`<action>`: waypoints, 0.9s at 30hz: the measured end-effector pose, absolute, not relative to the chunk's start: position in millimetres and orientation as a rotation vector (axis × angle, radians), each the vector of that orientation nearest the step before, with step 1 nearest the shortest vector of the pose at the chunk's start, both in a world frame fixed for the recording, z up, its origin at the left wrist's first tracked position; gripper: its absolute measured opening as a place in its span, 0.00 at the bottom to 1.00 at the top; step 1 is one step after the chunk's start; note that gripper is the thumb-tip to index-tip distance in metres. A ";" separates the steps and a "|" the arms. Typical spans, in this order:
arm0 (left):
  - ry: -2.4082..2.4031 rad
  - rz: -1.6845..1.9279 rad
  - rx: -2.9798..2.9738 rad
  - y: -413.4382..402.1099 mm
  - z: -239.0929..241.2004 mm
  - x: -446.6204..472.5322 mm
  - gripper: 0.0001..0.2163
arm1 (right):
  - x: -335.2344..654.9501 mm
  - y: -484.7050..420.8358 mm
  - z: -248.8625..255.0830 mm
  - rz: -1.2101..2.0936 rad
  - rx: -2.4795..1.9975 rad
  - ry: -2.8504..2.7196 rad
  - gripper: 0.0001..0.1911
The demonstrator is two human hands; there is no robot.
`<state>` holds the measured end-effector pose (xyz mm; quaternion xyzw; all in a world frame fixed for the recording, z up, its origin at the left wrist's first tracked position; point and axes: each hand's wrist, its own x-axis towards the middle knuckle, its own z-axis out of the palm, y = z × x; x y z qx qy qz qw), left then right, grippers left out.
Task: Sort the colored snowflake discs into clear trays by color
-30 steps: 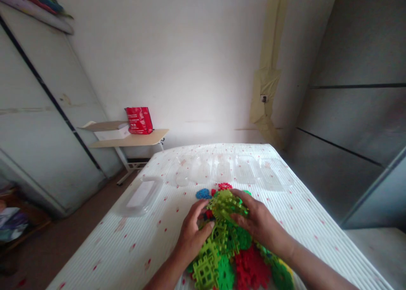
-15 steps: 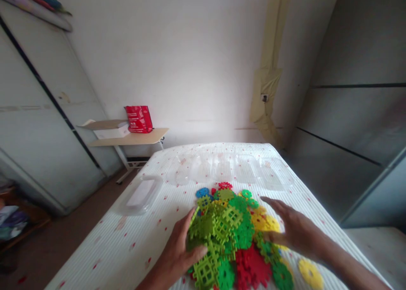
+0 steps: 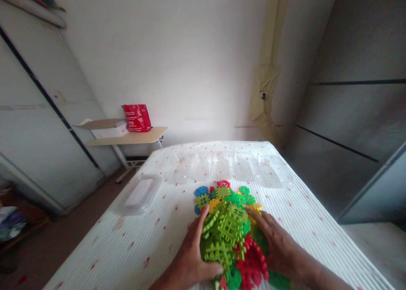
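A heap of plastic building pieces lies on the near part of the white covered surface. On top are light-green square lattice pieces (image 3: 228,228), with red gear-shaped pieces (image 3: 253,264) at the near side. Green flower-shaped pieces (image 3: 245,195) and blue pieces (image 3: 201,191) sit at the far edge. My left hand (image 3: 198,252) cups the heap's left side, thumb and fingers spread around light-green pieces. Against the right side rests my right hand (image 3: 279,243), its fingers stretched over yellow pieces (image 3: 255,207). Some left fingers are hidden by the heap.
Clear plastic trays (image 3: 247,167) stand in a row beyond the heap. Another clear container (image 3: 139,195) with a white label lies at the left. Farther back, a small table (image 3: 142,136) bears a red bag (image 3: 137,118) and a white box (image 3: 109,129).
My right hand has moved left and in against the heap. My left hand has shifted right, and the pieces between the hands are pushed closer together.
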<state>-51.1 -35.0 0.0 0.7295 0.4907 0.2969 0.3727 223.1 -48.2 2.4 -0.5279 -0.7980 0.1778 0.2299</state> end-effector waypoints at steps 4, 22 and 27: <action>1.159 0.799 1.796 -36.3 -2.0 -46.6 0.57 | 219.4 -50.6 6.0 0.649 -1.331 -2.121 0.49; 0.648 1.008 1.256 -34.5 17.4 -38.3 0.55 | 168.5 -41.3 28.9 0.984 -1.082 -1.708 0.36; 0.751 1.101 1.276 -33.6 26.6 -42.5 0.53 | 161.1 -40.2 41.5 0.961 -1.085 -1.723 0.26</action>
